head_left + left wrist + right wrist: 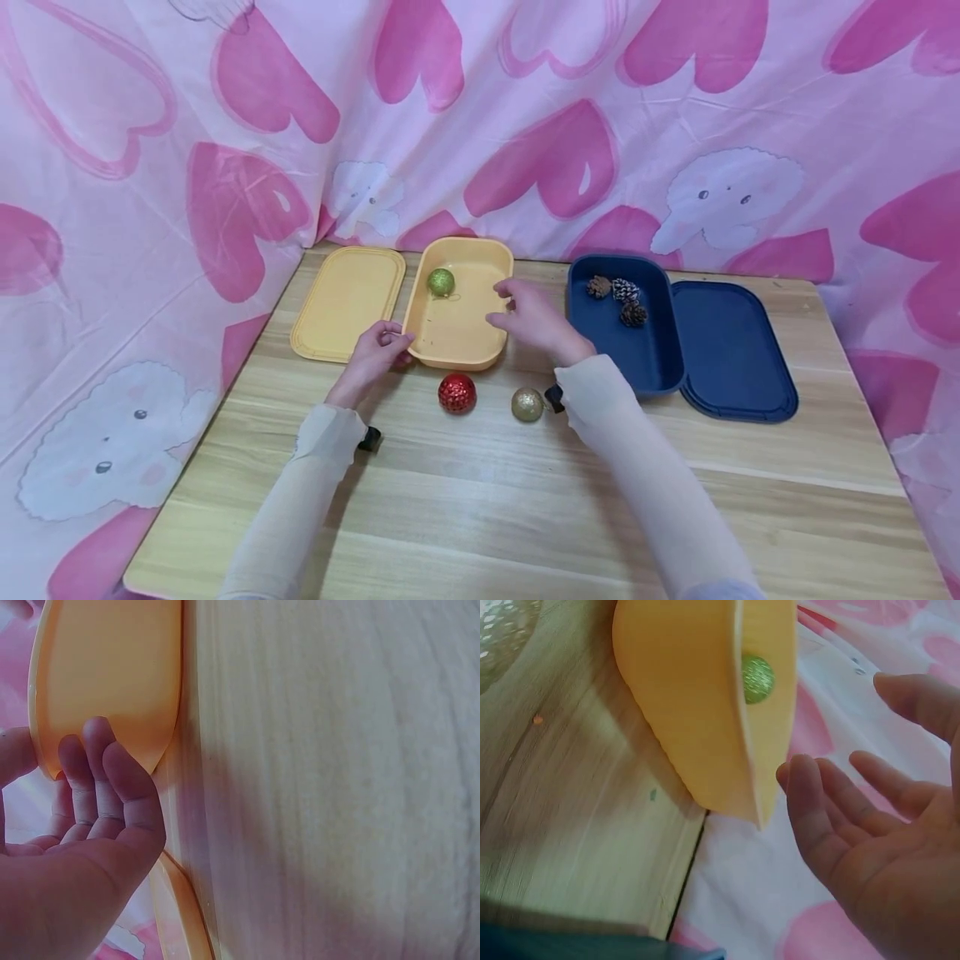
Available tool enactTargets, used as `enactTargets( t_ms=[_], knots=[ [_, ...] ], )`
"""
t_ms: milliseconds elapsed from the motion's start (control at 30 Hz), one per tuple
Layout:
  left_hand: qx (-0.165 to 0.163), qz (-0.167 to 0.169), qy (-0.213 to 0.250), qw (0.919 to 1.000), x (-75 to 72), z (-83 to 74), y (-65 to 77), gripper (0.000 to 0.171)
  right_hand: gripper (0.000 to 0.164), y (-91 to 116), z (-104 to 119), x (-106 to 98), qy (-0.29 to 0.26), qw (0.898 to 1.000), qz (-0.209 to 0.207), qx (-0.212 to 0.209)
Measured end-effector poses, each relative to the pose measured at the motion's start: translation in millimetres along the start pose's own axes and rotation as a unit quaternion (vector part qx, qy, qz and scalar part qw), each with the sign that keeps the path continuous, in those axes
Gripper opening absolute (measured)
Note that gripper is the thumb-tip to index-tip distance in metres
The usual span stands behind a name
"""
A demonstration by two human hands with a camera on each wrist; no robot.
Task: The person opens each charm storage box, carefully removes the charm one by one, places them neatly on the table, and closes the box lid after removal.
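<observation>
A yellow plastic box (pixel 461 333) stands near the back of the table with a green glitter ball (pixel 440 282) inside, toward its far left. My left hand (pixel 377 350) grips the near left corner of this box, thumb at the rim and fingers bent against the outer wall. Over the right rim is my right hand (pixel 536 317), its thumb and fingers spread apart with nothing between them. In the right wrist view the fingers sit beside the box wall. A red ball (pixel 457 393) and a gold glitter ball (pixel 527 405) lie on the table in front of the box.
To the right stands a navy box (pixel 648 367) with several pine cones (pixel 633 314) in it. A navy lid (pixel 738 350) lies at its right side. The yellow lid (pixel 348 304) lies left of the yellow box. Behind the wooden table (pixel 465 517) hangs a pink heart-patterned cloth (pixel 480 125).
</observation>
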State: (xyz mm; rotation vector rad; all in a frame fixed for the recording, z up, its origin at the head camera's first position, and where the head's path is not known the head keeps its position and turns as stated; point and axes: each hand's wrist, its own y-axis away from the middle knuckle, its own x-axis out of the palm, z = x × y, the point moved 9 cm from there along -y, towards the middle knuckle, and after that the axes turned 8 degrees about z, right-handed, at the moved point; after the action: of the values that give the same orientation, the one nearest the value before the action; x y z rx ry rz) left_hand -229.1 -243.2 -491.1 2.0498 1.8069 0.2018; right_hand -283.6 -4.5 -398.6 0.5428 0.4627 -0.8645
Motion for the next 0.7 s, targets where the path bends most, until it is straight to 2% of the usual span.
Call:
enactTargets(
  t_ms=[200, 367, 700],
  knots=[
    [-0.001, 0.0, 0.005, 1.0, 0.1, -0.1, 0.5, 0.026, 0.059, -19, 7, 17, 0.011, 0.999, 0.04, -0.015],
    [0.001, -0.001, 0.01, 0.9999, 0.2, -0.5, 0.3, 0.024, 0.061, -34, 11, 26, 0.056, 0.997, 0.058, -0.017],
    [0.001, -0.002, 0.005, 1.0, 1.0, -0.6, 1.4, 0.026, 0.058, -57, 10, 35, 0.086, 0.993, 0.087, 0.003]
  ],
)
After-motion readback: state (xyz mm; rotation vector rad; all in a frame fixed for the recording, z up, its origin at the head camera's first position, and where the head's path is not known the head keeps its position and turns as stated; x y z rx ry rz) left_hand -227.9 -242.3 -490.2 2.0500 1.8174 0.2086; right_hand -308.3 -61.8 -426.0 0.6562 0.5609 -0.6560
